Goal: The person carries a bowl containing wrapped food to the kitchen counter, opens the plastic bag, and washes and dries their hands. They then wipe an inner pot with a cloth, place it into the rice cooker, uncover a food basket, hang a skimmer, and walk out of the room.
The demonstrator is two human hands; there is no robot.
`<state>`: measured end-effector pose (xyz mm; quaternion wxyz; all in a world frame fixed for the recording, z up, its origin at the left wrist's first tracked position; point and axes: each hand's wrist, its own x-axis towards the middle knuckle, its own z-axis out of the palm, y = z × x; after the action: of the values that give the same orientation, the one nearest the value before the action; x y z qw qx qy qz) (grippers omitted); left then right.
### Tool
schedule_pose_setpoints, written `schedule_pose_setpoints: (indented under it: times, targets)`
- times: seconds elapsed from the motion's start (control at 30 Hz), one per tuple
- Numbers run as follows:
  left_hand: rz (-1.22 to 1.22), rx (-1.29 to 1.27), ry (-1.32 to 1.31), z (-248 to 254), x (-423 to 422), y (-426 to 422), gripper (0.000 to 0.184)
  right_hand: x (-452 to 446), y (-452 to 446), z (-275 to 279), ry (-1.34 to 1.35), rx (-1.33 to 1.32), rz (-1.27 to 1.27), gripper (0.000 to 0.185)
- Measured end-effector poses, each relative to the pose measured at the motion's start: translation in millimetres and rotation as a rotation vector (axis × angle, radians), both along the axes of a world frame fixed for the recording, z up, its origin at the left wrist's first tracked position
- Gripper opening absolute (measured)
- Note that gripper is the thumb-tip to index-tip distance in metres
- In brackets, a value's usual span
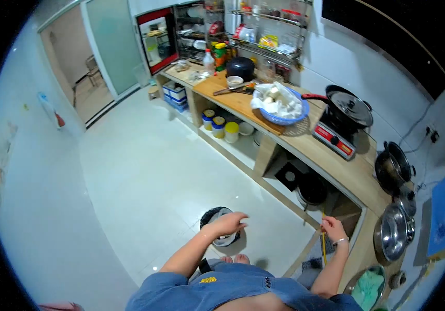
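Observation:
My left hand (pixel 227 224) is held over a bin (pixel 213 213) with a dark rim and a pale liner, which stands on the floor in front of my feet. Its fingers are loosely stretched, thumb apart, with nothing seen in them. My right hand (pixel 332 227), with a bracelet at the wrist, is by the counter's lower edge. The fingers there are bent together; what they hold, if anything, is too small to make out. Just below them hangs a yellow hose (pixel 324 251); whether they touch it I cannot tell.
Along the wooden counter (pixel 238 106) stand a blue basket (pixel 282 120) with white contents, a pan (pixel 351 106) on a portable stove (pixel 334 141), a dark pot (pixel 388 168) and a steel basin (pixel 391 233). Jars (pixel 231 132) fill a lower shelf. A glass door (pixel 109 46) stands far left.

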<state>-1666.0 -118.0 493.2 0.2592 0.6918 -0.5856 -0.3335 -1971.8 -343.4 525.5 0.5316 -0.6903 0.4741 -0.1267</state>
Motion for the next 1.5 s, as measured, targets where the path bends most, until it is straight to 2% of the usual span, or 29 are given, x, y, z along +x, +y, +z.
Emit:
schedule_pose_setpoints:
  times: [0.1, 0.2, 0.23, 0.3, 0.33, 0.37, 0.43, 0.47, 0.53, 0.6, 0.67, 0.7, 0.73, 0.77, 0.8, 0.83, 0.9, 0.93, 1.0, 1.03, 1.1, 1.17, 1.23, 1.3, 1.5]
  targets:
    - [0.316, 0.128, -0.061, 10, 38, 62, 0.033, 67, -12, 7, 0.066, -0.128, 0.172, 0.025]
    - [0.587, 0.200, -0.208, -19, 58, 131, 0.033, 116, -8, -26, -0.018, -0.123, 0.332, 0.028]
    - [0.594, 0.203, -0.208, -14, 58, 141, 0.033, 133, 3, -26, -0.036, -0.041, 0.397, 0.028]
    - [0.850, 0.301, 0.104, 6, 53, 163, 0.032, 170, 26, -35, 0.002, 0.055, 0.577, 0.030]
    - [0.874, 0.299, 0.107, 7, 53, 171, 0.032, 187, 37, -41, 0.060, 0.066, 0.694, 0.031]
    - [0.854, 0.266, 0.157, 9, 52, 177, 0.033, 205, 51, -35, 0.060, 0.064, 0.723, 0.031]
    - [0.771, 0.212, 0.244, 13, 54, 187, 0.034, 238, 83, -20, 0.156, -0.038, 0.983, 0.033]
    - [0.743, 0.148, 0.376, 27, 56, 186, 0.033, 255, 96, -19, 0.154, -0.040, 0.996, 0.033]
    - [0.606, -0.066, 0.670, 41, 65, 186, 0.031, 289, 118, -18, 0.002, 0.249, 1.074, 0.033]
    - [0.413, -0.173, 0.842, 60, 81, 192, 0.030, 323, 141, -14, 0.000, 0.337, 1.074, 0.034]
    - [0.397, -0.131, 0.814, 47, 103, 209, 0.030, 356, 163, -9, -0.168, 0.756, 0.961, 0.036]
    - [0.461, 0.043, 0.564, 40, 117, 223, 0.030, 374, 172, -28, -0.212, 0.912, 0.884, 0.037]
    - [0.450, 0.044, 0.573, 21, 129, 243, 0.030, 386, 184, -50, -0.207, 0.910, 0.871, 0.037]
    - [0.484, 0.129, 0.214, -4, 142, 266, 0.030, 400, 198, -60, 0.393, 0.129, 1.016, 0.037]
    - [0.515, 0.206, -0.154, -17, 156, 289, 0.030, 417, 211, -64, 0.949, -0.703, 1.010, 0.037]
    - [0.518, 0.204, -0.160, -19, 171, 312, 0.030, 433, 220, -75, 0.944, -0.708, 1.009, 0.037]
    - [0.789, 0.152, 0.493, -15, 190, 351, 0.029, 452, 238, -86, 0.344, -0.126, 0.893, 0.036]
    - [0.788, 0.170, 0.502, -13, 197, 366, 0.029, 458, 247, -93, 0.352, -0.107, 0.893, 0.036]
    - [0.828, 0.211, 0.126, -6, 214, 384, 0.027, 476, 266, -82, 0.391, 0.230, 0.939, 0.035]
    - [0.818, 0.228, 0.100, -5, 224, 392, 0.027, 484, 270, -89, 0.393, 0.237, 0.934, 0.035]
    - [0.849, 0.186, 0.200, -16, 243, 400, 0.025, 505, 270, -108, 0.462, -0.422, 1.140, 0.034]
    - [0.941, 0.125, 0.301, -18, 258, 405, 0.024, 532, 270, -109, 0.450, -0.345, 1.139, 0.034]
    - [0.897, 0.188, 0.202, -12, 282, 402, 0.026, 567, 271, -110, 0.435, -0.284, 1.168, 0.035]
    - [0.910, 0.194, 0.165, -14, 309, 402, 0.027, 599, 269, -118, 0.445, -0.086, 1.063, 0.041]
    - [0.929, 0.292, 0.019, -3, 419, 408, 0.028, 719, 258, -138, 0.505, -0.279, 1.010, 0.038]
